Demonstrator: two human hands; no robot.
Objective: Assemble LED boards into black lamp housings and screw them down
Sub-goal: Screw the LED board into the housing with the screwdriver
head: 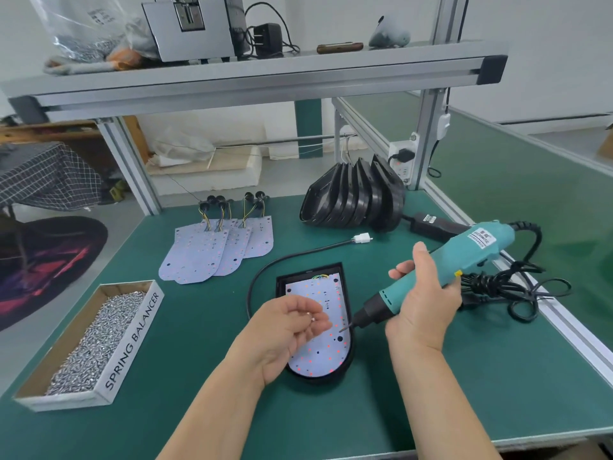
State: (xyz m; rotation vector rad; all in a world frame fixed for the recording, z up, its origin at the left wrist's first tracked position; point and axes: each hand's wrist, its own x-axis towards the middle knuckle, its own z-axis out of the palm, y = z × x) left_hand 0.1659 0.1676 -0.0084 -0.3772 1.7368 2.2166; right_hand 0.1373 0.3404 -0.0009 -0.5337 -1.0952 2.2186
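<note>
On the tabletop [447, 393] at 6 o'clock, one LED board [326, 351] was seated in a black housing [281, 286], a screw [311, 317] pinched in the left grip [290, 332], the screwdriver [464, 257] clasped in the right grip [426, 302], spare boards [212, 252] left unassembled at 10 o'clock.

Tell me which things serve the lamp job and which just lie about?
Job: teal electric screwdriver; white LED board; black lamp housing; cardboard tray of silver screws; spare boards; stacked black housings.
Idle: clear plastic bag; black plug adapter; grey metal box.
</note>
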